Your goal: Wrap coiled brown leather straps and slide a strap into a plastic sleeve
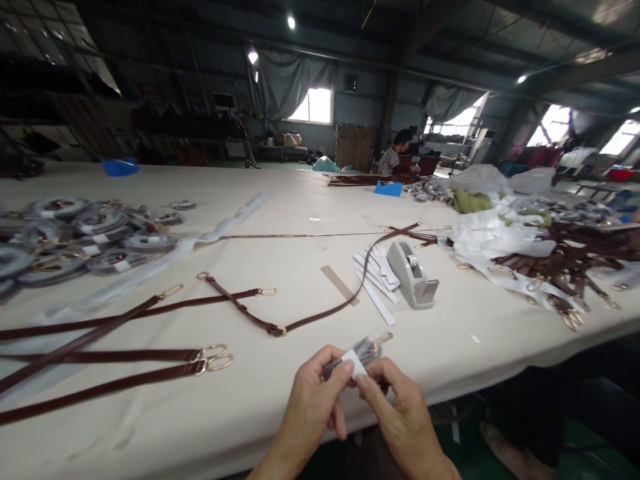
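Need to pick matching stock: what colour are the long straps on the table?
Dark brown straps, gold-coloured rings; head view.

A large table (280, 200) with a pale cream top fills most of the view. On its left part lies a heap of coiled straps wrapped in clear plastic (75, 237), and in front of it several dark brown leather straps (100, 357) with gold rings lie flat. One long thin strap (345, 300) curves across the middle. Near it stands a grey tape dispenser (413, 275), just beside a fan of white paper strips (376, 272). A clear plastic sleeve (220, 230) lies further back. On the right there is a heap of brown straps and white plastic (540, 257), and a small blue box (389, 189) sits far behind.
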The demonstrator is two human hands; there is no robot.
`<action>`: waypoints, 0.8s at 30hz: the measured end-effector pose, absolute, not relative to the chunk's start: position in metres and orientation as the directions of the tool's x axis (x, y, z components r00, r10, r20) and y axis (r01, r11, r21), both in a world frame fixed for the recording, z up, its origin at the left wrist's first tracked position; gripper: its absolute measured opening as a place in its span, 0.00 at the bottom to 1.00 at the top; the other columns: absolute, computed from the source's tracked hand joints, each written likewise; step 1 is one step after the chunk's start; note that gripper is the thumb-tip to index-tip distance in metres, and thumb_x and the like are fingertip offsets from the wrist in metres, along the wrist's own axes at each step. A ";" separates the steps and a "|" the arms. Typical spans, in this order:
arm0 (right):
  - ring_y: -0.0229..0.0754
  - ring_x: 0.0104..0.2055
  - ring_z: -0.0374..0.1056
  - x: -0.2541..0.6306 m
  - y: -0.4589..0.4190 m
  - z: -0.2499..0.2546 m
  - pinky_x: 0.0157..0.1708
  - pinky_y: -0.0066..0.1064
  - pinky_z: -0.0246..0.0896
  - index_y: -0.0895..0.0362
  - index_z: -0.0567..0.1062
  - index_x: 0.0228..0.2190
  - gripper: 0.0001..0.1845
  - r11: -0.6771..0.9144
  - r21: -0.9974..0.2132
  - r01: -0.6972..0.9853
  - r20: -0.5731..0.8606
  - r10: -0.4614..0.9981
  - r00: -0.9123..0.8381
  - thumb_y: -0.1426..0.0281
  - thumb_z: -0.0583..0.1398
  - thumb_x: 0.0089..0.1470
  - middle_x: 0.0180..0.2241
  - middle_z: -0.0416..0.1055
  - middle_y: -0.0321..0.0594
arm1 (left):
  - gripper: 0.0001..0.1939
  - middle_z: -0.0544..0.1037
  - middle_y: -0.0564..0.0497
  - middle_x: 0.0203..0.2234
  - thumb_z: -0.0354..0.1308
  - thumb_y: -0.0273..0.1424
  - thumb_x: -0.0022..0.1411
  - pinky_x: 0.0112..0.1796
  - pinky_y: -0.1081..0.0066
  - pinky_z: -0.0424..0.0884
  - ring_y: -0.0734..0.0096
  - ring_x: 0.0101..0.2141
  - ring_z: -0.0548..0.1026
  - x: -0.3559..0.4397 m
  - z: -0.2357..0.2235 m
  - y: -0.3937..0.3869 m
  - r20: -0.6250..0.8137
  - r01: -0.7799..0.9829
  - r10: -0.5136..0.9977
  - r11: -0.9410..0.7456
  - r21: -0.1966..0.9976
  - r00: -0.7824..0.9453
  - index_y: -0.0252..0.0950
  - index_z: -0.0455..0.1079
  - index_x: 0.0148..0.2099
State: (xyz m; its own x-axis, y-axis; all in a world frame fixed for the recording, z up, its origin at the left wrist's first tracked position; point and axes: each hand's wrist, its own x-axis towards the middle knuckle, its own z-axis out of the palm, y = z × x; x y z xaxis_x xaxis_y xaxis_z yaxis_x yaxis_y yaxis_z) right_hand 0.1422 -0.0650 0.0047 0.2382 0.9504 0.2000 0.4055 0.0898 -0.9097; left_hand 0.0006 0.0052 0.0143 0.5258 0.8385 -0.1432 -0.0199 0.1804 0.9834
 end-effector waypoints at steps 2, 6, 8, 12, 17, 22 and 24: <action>0.38 0.31 0.64 0.141 -0.059 0.004 0.33 0.29 0.56 0.55 0.74 0.30 0.12 0.185 -0.863 0.470 0.316 0.923 0.218 0.65 0.55 0.64 0.27 0.71 0.36 | 0.20 0.75 0.53 0.26 0.59 0.48 0.60 0.12 0.81 0.49 0.75 0.10 0.69 0.004 0.011 0.001 -0.153 -0.039 0.858 0.197 0.980 0.491 0.35 0.68 0.37; 0.41 0.30 0.60 0.142 -0.056 0.003 0.33 0.35 0.50 0.57 0.72 0.29 0.12 0.459 -0.433 0.775 0.722 0.692 -0.007 0.79 0.52 0.61 0.25 0.67 0.39 | 0.22 0.73 0.53 0.24 0.61 0.49 0.57 0.11 0.81 0.48 0.80 0.09 0.66 0.011 0.004 -0.002 -0.230 -0.134 0.874 0.313 0.940 0.427 0.33 0.66 0.31; 0.42 0.28 0.59 0.143 -0.061 0.003 0.31 0.36 0.48 0.58 0.72 0.31 0.12 0.556 -0.280 0.783 0.772 0.615 -0.161 0.82 0.52 0.58 0.24 0.66 0.40 | 0.22 0.72 0.54 0.21 0.62 0.48 0.55 0.12 0.82 0.48 0.82 0.09 0.64 0.013 0.004 -0.001 -0.278 -0.182 0.869 0.376 0.908 0.409 0.33 0.65 0.28; 0.40 0.27 0.62 0.161 -0.073 0.003 0.30 0.33 0.55 0.57 0.75 0.36 0.09 0.524 -0.457 0.719 0.737 0.675 -0.023 0.78 0.54 0.60 0.25 0.68 0.39 | 0.22 0.75 0.52 0.26 0.63 0.49 0.54 0.13 0.82 0.52 0.82 0.11 0.66 0.011 0.008 0.008 -0.282 -0.188 0.886 0.368 0.911 0.368 0.33 0.66 0.31; 0.42 0.27 0.66 0.230 -0.070 -0.002 0.29 0.31 0.63 0.56 0.76 0.28 0.22 -0.067 -0.941 0.333 0.181 0.730 0.659 0.50 0.58 0.56 0.22 0.68 0.37 | 0.23 0.77 0.51 0.29 0.65 0.50 0.53 0.16 0.80 0.60 0.76 0.14 0.70 -0.002 0.011 0.022 -0.135 -0.146 0.958 0.176 0.973 0.252 0.34 0.70 0.37; 0.57 0.50 0.69 0.311 -0.067 -0.018 0.53 0.47 0.63 0.58 0.76 0.43 0.33 -0.177 -0.934 0.310 0.136 0.626 0.768 0.45 0.58 0.48 0.45 0.76 0.51 | 0.26 0.77 0.51 0.28 0.68 0.51 0.47 0.16 0.76 0.64 0.72 0.16 0.70 -0.011 -0.010 0.040 -0.101 -0.129 0.986 0.118 0.985 0.131 0.35 0.72 0.38; 0.59 0.56 0.65 0.332 -0.066 -0.021 0.58 0.50 0.58 0.60 0.73 0.48 0.36 -0.200 -0.923 0.327 0.157 0.582 0.798 0.45 0.57 0.48 0.52 0.72 0.55 | 0.27 0.77 0.51 0.27 0.68 0.52 0.47 0.17 0.75 0.66 0.71 0.17 0.69 -0.013 -0.020 0.044 -0.112 -0.107 0.986 0.125 0.986 0.122 0.36 0.72 0.38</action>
